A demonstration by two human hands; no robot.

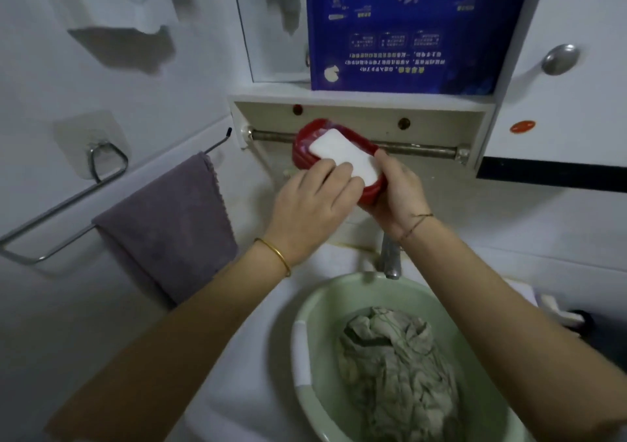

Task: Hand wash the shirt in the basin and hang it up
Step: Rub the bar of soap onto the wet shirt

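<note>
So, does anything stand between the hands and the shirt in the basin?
Nothing visible does. The crumpled grey-green shirt lies uncovered in the pale green plastic basin; the metal tap below the right hand stands at its far rim.

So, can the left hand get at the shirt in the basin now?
Probably yes: the shirt lies uncovered in the open basin below the left hand, with nothing between them, though its fingers now hold the soap.

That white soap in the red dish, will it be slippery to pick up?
Probably rigid: the soap is a solid rounded bar, so it should lift whole. Possibly slippery: its faces look smooth, and the left hand grips only its near end over the red dish.
</note>
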